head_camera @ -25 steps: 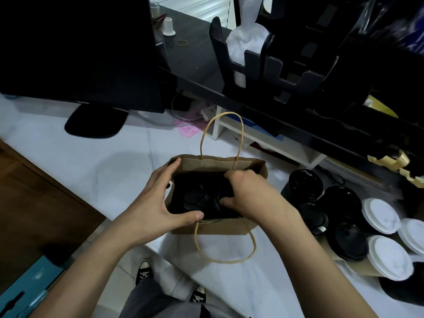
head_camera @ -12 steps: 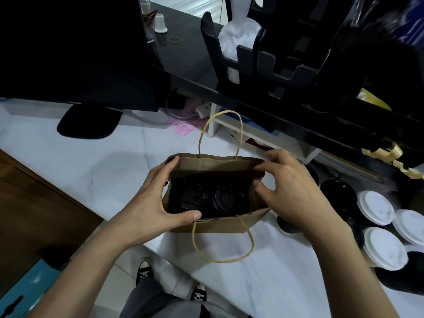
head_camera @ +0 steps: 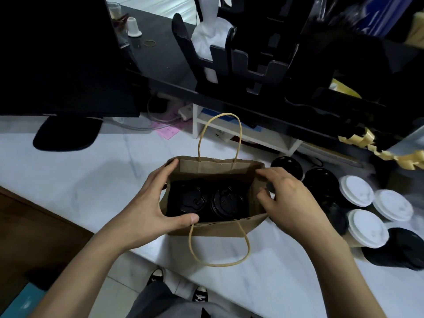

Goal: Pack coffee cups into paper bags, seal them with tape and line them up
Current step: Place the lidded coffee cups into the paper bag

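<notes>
A brown paper bag (head_camera: 213, 229) with twine handles stands open on the white counter. Two black-lidded coffee cups (head_camera: 207, 200) sit side by side inside it. My left hand (head_camera: 149, 207) grips the bag's left end, fingers on the far rim and thumb over the near rim. My right hand (head_camera: 284, 198) holds the bag's right end, fingertips on the far corner and thumb against the side wall. To the right stand more cups, some with black lids (head_camera: 320, 183) and some with white lids (head_camera: 367, 227).
The white marble counter (head_camera: 91, 180) has its near edge just below the bag, with floor and my shoes beyond. A dark monitor with its base (head_camera: 66, 134) stands at left. A black shelf rack (head_camera: 252, 72) overhangs the back. Yellow tape strips (head_camera: 390, 152) hang at right.
My right hand came out of the bag, where it was on the cups, and moved to the bag's right end. The left hand kept its grip.
</notes>
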The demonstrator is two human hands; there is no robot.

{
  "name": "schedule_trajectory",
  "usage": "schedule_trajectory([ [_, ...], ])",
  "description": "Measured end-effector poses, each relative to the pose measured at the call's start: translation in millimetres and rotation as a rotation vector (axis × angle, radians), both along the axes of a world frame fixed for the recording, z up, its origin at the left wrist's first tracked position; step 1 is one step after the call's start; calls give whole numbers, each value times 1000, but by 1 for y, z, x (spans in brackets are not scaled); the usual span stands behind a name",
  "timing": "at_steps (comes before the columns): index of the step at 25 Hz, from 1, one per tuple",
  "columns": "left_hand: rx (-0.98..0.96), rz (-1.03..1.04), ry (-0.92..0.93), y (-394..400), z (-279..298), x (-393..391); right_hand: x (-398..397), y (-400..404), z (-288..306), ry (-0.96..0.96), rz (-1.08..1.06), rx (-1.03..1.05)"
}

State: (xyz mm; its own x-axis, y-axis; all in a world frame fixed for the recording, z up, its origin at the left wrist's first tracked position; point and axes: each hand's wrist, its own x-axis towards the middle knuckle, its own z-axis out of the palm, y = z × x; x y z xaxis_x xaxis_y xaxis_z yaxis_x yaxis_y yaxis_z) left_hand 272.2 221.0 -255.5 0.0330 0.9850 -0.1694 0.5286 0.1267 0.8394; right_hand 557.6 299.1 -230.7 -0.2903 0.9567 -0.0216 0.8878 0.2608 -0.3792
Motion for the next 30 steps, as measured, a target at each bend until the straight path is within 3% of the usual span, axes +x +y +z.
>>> schedule_trajectory([
  [22, -11, -338, 54, 42, 1, -2, 1, -55, -1, 37, -411, -4],
  [30, 89, -272, 214, 49, 19, 14, 14, -56, 18, 53, -315, 9],
])
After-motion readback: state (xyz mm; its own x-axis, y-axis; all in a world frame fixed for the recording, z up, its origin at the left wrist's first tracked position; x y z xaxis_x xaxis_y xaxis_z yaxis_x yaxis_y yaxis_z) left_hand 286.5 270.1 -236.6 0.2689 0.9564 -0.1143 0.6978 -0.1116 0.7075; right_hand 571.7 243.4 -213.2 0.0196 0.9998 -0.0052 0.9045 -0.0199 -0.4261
